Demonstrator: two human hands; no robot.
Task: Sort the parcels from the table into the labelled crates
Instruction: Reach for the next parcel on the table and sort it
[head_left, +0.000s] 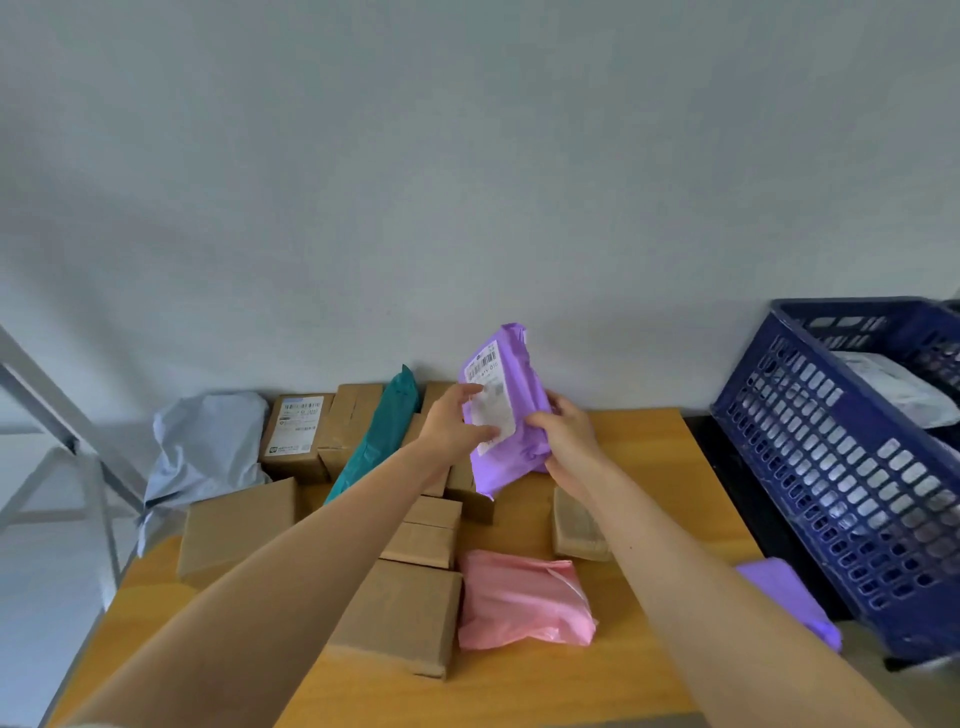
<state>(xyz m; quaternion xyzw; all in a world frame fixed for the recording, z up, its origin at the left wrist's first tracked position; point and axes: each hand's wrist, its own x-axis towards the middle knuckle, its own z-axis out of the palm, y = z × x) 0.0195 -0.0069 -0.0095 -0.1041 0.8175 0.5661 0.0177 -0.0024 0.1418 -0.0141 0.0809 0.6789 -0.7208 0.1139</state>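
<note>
A purple poly-bag parcel (506, 400) with a white shipping label stands nearly upright above the back of the wooden table (649, 467). My left hand (452, 426) grips its left edge over the label. On its right edge, my right hand (566, 441) holds it from the side and below. A dark blue slatted crate (831, 457) stands tilted at the right, with a white parcel (893, 384) inside. Several brown cardboard boxes lie on the table, one (400, 613) near the front.
A pink bag (524, 597) lies front centre and a teal bag (382, 431) leans across boxes at the back. A pale blue-grey bag (208, 447) sits far left. Another purple bag (789, 597) hangs off the table's right edge. A metal frame (62, 415) stands left.
</note>
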